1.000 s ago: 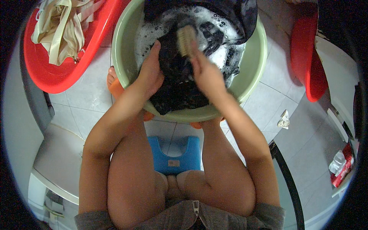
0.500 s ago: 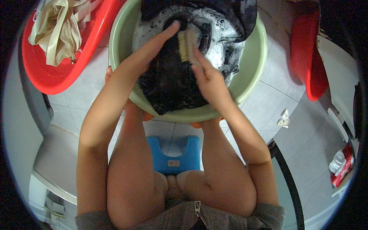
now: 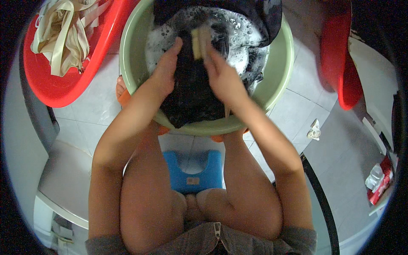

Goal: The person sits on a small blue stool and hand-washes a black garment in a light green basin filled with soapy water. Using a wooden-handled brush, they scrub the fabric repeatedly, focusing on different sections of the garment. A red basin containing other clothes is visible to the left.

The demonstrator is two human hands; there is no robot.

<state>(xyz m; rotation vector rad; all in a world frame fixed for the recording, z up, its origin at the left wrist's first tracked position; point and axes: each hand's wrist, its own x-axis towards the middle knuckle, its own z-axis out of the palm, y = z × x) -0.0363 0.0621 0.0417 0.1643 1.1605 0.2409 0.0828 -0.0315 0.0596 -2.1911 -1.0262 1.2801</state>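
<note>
My right hand (image 3: 226, 83) is closed around a scrubbing brush (image 3: 197, 44) with pale yellowish bristles; the brush is blurred and turned on its side, bristles facing left. Under it lies a wet black garment (image 3: 191, 100), spread over the near side of a pale green basin (image 3: 282, 80). Along the garment's left edge, my left hand (image 3: 165, 70) appears closed on the cloth, thumb side up; most of its fingers are hidden. White suds (image 3: 163, 34) cover the water around the cloth, and another dark fabric piece (image 3: 259, 19) hangs over the basin's far right part.
A red basin (image 3: 53, 91) holding a cream fabric bag (image 3: 63, 38) stands at the left. Another red basin (image 3: 344, 63) leans at the right. A blue plastic stool (image 3: 195, 180) is between my legs. Crumpled white paper (image 3: 314, 130) and a red-and-white packet (image 3: 379, 180) lie to the right.
My left hand has come back toward me and slightly left along the garment. The brush in my right hand has shifted a little left and away from me.
</note>
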